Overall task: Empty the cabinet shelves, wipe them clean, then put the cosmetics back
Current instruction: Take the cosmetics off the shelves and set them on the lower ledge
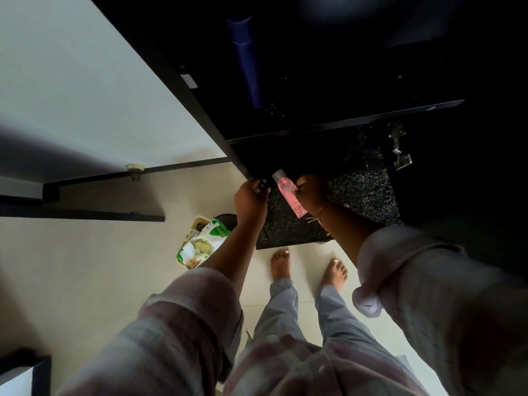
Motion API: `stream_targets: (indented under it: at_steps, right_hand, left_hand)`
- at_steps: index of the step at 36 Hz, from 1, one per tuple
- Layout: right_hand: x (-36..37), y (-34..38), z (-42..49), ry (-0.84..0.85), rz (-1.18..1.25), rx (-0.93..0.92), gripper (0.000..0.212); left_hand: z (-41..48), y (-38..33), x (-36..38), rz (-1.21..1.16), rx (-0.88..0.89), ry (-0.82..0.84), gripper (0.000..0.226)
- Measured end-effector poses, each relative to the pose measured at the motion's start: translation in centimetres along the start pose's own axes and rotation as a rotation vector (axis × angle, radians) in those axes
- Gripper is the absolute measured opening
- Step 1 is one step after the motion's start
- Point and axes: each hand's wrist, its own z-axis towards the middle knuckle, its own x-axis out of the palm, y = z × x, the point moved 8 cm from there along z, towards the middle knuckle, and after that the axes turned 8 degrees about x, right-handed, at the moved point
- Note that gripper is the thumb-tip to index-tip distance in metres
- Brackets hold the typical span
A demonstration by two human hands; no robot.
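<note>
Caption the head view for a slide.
Right hand holds a pink bottle, left hand grips a small dark item, over a speckled dark surface.

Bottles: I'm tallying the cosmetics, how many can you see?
2: a pink bottle held by the right hand, and a tall blue bottle inside the dark cabinet. The left hand grips a small dark item; shadows may hide more.
</note>
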Motion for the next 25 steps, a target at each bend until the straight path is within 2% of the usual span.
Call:
stream_targets:
  at_steps: [4, 9, 16, 20, 25]
  right_hand:
    - [0.1, 0.0, 0.2, 0.001, -0.138, 0.002, 0.027]
    - [-1.1, 0.6, -0.7, -0.082, -0.163, -0.052, 0.033]
    - [-2.6, 1.2, -2.5, -0.085, -0.181, -0.062, 0.031]
    - [-3.9, 2.1, -4.4, -0.110, -0.198, -0.097, 0.033]
    - [-5.3, 3.6, -7.9, -0.174, -0.174, -0.182, 0.034]
  left_hand:
    - [0.1, -0.2, 0.2, 0.016, 0.036, 0.013, 0.023]
    - [-0.1, -0.7, 0.3, 0.045, 0.048, 0.020, 0.026]
    - [-0.9, -2.0, -0.8, 0.042, 0.065, 0.008, 0.028]
    - [-2.0, -2.8, -2.0, 0.083, 0.091, 0.007, 0.036]
    - [-4.7, -5.4, -4.2, 0.069, 0.191, 0.000, 0.036]
